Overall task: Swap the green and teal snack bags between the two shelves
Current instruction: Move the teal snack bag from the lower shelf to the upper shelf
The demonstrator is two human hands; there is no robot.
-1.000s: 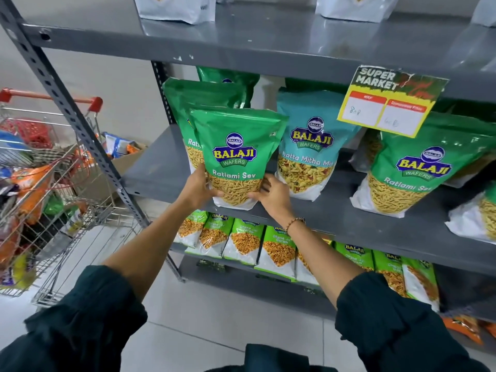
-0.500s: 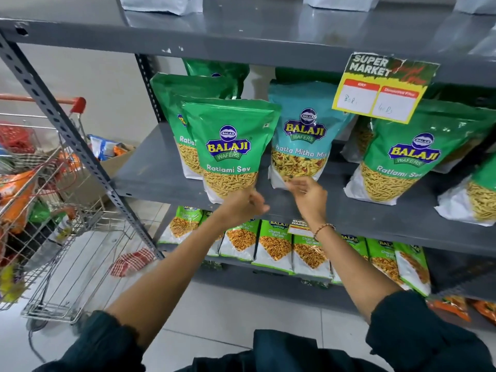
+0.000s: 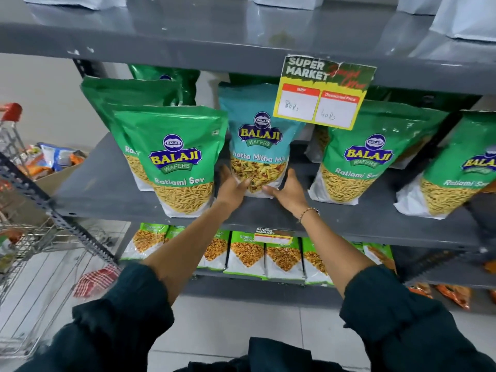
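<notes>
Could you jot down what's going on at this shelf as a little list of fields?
place: shop shelf
teal bag: upright, middle shelf, labelled Khatta Mitha Mix
left hand: on the teal bag's lower left side
right hand: on its lower right side
green bag: upright, left of the teal bag, labelled Ratlami Sev
price tag: hangs from the shelf above
cart: far left
</notes>
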